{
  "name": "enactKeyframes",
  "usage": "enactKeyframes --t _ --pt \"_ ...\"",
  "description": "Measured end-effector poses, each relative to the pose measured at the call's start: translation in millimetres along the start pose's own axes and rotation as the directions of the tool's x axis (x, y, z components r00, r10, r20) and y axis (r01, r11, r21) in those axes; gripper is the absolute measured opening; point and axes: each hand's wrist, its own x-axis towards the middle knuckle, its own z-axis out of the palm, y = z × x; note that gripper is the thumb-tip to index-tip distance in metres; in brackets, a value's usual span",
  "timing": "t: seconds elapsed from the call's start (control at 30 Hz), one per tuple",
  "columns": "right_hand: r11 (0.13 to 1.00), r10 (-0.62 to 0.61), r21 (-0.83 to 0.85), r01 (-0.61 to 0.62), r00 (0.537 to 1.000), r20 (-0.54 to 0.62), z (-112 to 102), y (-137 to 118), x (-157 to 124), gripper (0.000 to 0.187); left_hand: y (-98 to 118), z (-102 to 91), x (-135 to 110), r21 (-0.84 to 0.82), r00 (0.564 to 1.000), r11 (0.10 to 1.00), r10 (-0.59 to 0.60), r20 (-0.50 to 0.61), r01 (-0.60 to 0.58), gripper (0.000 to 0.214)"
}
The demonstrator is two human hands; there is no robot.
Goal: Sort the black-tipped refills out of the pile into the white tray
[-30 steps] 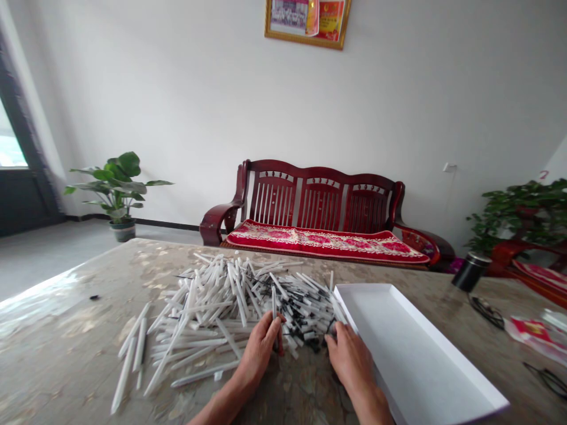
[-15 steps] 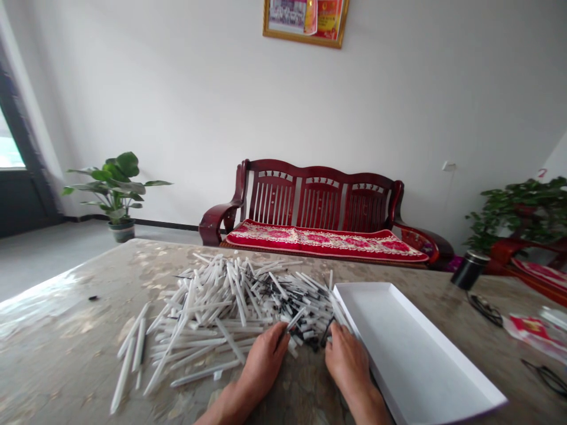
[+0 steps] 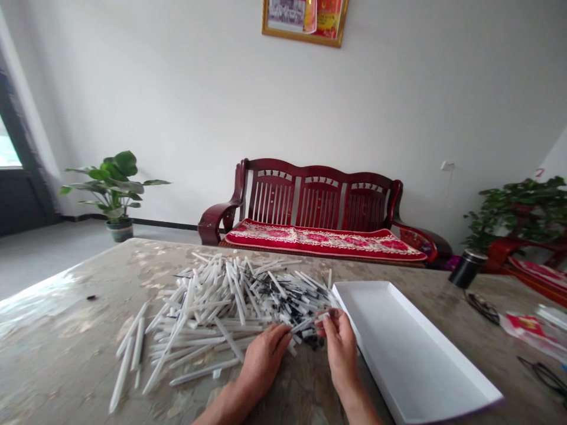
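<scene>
A large pile of white plastic tubes [image 3: 212, 295], which look like pen barrels, lies on the table. At its right side sits a heap of short white-and-black pieces [image 3: 305, 295], like pen caps. My left hand [image 3: 266, 354] is closed at the pile's front edge, pinching a whitish pen tube [image 3: 302, 325] that points up to the right. Just across from its tip, my right hand [image 3: 341, 345] pinches a short whitish piece [image 3: 325, 317], perhaps a cap; its far end is hidden by the fingers. The tube and the piece are close but apart.
A shallow white box [image 3: 411, 348] stands right of my right hand. Beyond it are a black canister [image 3: 467, 268], a dark cable [image 3: 482, 307], a red-and-white packet [image 3: 527, 330] and black-framed glasses [image 3: 544, 375]. A wooden bench [image 3: 319, 200] is behind the table.
My right hand has risen from the heap and turned, and a short whitish piece now shows between its fingers. My left hand has stayed nearly in place with its tube.
</scene>
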Motion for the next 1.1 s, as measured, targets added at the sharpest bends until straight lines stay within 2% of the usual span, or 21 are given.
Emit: enactKeyframes --t 0.2,0.43,0.67,0.83,1.1 --pt "1.000 0.020 0.000 -0.020 0.997 0.078 4.4 -10.4 -6.2 0.032 0.9 -1.1 0.2 0.040 0.999 0.999 -0.009 0.042 0.007 0.033" --pt "0.996 0.069 0.049 -0.076 0.989 0.127 7.5 -8.5 -7.0 0.030 1.5 -1.9 0.4 0.035 0.998 0.999 0.005 0.055 -0.007 0.032" --pt "0.999 0.033 0.020 -0.037 0.986 0.166 8.5 -7.2 -8.6 0.029 0.8 -1.8 -0.2 -0.004 0.999 1.000 0.011 0.031 -0.011 0.029" --pt "0.999 0.032 0.009 -0.034 0.985 0.167 9.5 -2.6 -7.2 0.038 0.3 -0.8 -0.1 0.007 0.999 1.000 0.007 0.033 -0.007 0.030" --pt "0.994 0.095 0.040 -0.106 0.971 0.221 9.5 -3.2 -6.8 0.032 -0.4 -0.8 -1.3 0.057 1.000 0.998 0.004 0.003 -0.004 0.028"
